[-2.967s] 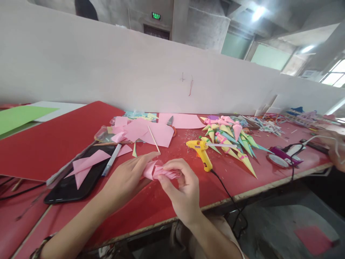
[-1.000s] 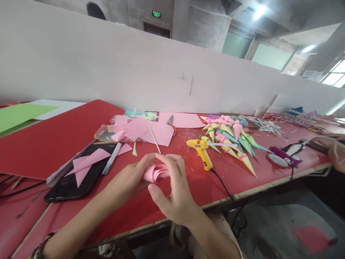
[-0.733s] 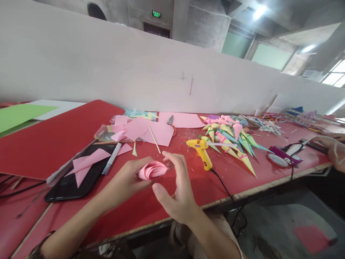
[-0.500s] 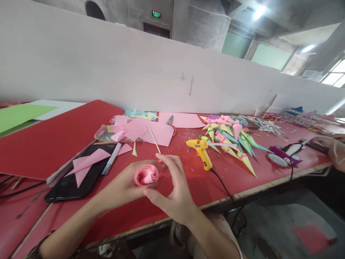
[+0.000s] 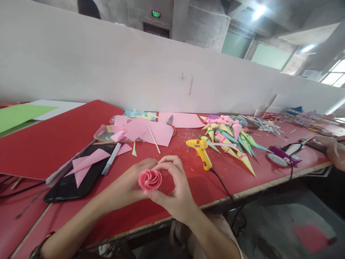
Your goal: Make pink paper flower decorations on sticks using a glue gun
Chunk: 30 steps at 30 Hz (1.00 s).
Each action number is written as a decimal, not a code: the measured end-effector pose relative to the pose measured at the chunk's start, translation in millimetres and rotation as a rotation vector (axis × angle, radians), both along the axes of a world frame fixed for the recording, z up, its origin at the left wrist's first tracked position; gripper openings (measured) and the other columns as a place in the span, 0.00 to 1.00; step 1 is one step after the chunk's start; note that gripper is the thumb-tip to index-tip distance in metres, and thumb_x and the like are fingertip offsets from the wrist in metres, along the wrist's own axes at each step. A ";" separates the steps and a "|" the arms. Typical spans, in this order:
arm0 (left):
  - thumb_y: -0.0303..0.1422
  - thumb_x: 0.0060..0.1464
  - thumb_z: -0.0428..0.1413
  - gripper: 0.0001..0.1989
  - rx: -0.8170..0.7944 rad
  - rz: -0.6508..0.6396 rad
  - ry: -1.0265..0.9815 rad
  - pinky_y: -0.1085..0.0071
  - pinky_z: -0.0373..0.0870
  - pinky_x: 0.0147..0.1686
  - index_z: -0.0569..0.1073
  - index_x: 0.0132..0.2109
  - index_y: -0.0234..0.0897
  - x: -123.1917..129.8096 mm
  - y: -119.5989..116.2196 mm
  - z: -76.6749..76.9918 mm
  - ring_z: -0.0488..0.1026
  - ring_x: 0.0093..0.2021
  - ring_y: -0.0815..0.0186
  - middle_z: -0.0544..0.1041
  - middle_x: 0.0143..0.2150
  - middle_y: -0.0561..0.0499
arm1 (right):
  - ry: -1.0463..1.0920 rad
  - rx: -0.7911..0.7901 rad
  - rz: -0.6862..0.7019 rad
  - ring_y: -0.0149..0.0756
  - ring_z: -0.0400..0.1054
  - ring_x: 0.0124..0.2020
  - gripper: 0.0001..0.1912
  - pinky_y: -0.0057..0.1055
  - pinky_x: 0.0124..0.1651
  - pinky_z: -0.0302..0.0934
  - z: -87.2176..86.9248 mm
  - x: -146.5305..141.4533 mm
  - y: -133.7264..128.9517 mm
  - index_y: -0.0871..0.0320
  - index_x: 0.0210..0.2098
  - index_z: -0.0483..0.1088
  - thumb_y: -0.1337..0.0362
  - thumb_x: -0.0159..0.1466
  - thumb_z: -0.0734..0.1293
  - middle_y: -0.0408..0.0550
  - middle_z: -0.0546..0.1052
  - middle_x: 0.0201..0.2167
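Observation:
A pink paper flower (image 5: pixel 150 180), its pleats swirling round a centre, faces up between my hands. My left hand (image 5: pixel 129 185) is wrapped round it from the left, with most of its fingers hidden behind. From the right, my right hand (image 5: pixel 176 194) curves around it, thumb at the lower edge and fingertips at the upper edge. A thin wooden stick (image 5: pixel 153 138) lies on pink paper sheets (image 5: pixel 159 133) just beyond my hands. The yellow glue gun (image 5: pixel 202 153) rests on the red table (image 5: pixel 172 212) to their right.
Paper cones (image 5: pixel 231 135) in several colours are heaped behind the glue gun. Scissors (image 5: pixel 171 122) lie at the back. A black tablet-like slab (image 5: pixel 72 190) and a marker (image 5: pixel 111 158) are on the left. Another person's hand (image 5: pixel 336 151) shows at the right edge.
The loose pink roll has become a tight swirl of pleats. My right hand's fingers have closed in from an open spread onto its edge. The flower has shifted slightly right.

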<state>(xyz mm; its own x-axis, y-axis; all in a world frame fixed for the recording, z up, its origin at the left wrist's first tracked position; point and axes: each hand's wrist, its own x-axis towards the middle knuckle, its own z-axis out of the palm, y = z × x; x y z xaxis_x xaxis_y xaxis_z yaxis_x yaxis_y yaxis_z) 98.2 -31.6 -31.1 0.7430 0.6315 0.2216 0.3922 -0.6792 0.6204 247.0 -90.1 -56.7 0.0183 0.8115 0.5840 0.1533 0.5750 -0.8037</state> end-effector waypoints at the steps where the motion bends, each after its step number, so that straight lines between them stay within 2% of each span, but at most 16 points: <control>1: 0.42 0.52 0.52 0.14 0.011 -0.003 -0.002 0.73 0.64 0.26 0.63 0.29 0.37 0.1 0.5 -1.0 0.65 0.27 0.68 0.67 0.28 0.54 | 0.010 -0.002 -0.019 0.37 0.63 0.45 0.14 0.35 0.49 0.61 0.2 -0.7 0.1 0.54 0.37 0.68 0.64 0.52 0.72 0.46 0.64 0.40; 4: 0.37 0.54 0.51 0.08 -0.057 -0.082 -0.048 0.73 0.64 0.28 0.64 0.32 0.36 0.2 0.4 -1.4 0.65 0.29 0.68 0.69 0.30 0.53 | 0.019 -0.015 -0.051 0.37 0.63 0.43 0.15 0.36 0.47 0.61 0.8 -1.4 0.3 0.54 0.37 0.66 0.64 0.51 0.72 0.45 0.65 0.38; 7: 0.36 0.54 0.51 0.07 -0.119 -0.133 -0.067 0.74 0.65 0.30 0.66 0.36 0.37 -1.7 -1.2 -1.2 0.67 0.31 0.67 0.72 0.34 0.52 | -0.010 -0.054 -0.004 0.38 0.64 0.45 0.19 0.37 0.50 0.61 1.8 0.0 0.1 0.53 0.42 0.67 0.62 0.52 0.72 0.47 0.65 0.42; 10: 0.39 0.54 0.52 0.09 -0.096 -0.118 -0.019 0.74 0.65 0.29 0.66 0.33 0.36 -6.0 -1.8 -4.9 0.67 0.30 0.67 0.73 0.33 0.52 | -0.031 -0.082 0.086 0.40 0.63 0.48 0.19 0.39 0.53 0.60 3.6 2.1 -0.4 0.51 0.44 0.69 0.59 0.53 0.72 0.47 0.65 0.43; 13: 0.39 0.53 0.52 0.10 -0.044 -0.101 0.011 0.75 0.65 0.28 0.67 0.32 0.36 -9.0 -1.8 -9.5 0.67 0.29 0.67 0.73 0.31 0.52 | -0.005 -0.094 0.127 0.40 0.64 0.47 0.16 0.39 0.51 0.61 4.3 2.8 -0.4 0.52 0.40 0.72 0.57 0.53 0.72 0.47 0.66 0.42; 19: 0.29 0.53 0.49 0.03 -0.060 -0.114 0.012 0.77 0.63 0.26 0.67 0.32 0.36 -1.4 -2.8 -2.9 0.66 0.27 0.71 0.71 0.28 0.56 | 0.147 -0.106 0.051 0.37 0.66 0.41 0.11 0.37 0.47 0.62 -2.2 -0.6 3.7 0.54 0.36 0.71 0.62 0.53 0.71 0.46 0.66 0.38; 23: 0.32 0.56 0.51 0.06 -0.087 -0.084 0.010 0.75 0.66 0.30 0.70 0.38 0.36 0.2 -0.9 0.7 0.70 0.30 0.68 0.75 0.32 0.53 | 0.202 -0.138 -0.001 0.37 0.66 0.41 0.11 0.36 0.46 0.62 -7.1 -0.9 8.8 0.55 0.37 0.71 0.63 0.53 0.70 0.46 0.67 0.37; 27: 0.33 0.57 0.50 0.08 -0.103 -0.105 0.007 0.75 0.66 0.31 0.72 0.40 0.36 -3.2 0.3 -1.3 0.70 0.31 0.67 0.76 0.34 0.53 | 0.209 -0.186 0.039 0.36 0.67 0.40 0.11 0.33 0.44 0.64 -8.1 -0.9 10.1 0.54 0.36 0.71 0.62 0.53 0.69 0.46 0.69 0.38; 30: 0.33 0.58 0.51 0.07 -0.115 -0.120 0.004 0.76 0.65 0.29 0.72 0.38 0.36 -4.0 0.0 -2.4 0.69 0.29 0.69 0.75 0.31 0.54 | 0.207 -0.217 0.056 0.36 0.67 0.40 0.09 0.33 0.43 0.64 -6.0 -1.5 8.4 0.55 0.34 0.71 0.61 0.53 0.69 0.47 0.69 0.39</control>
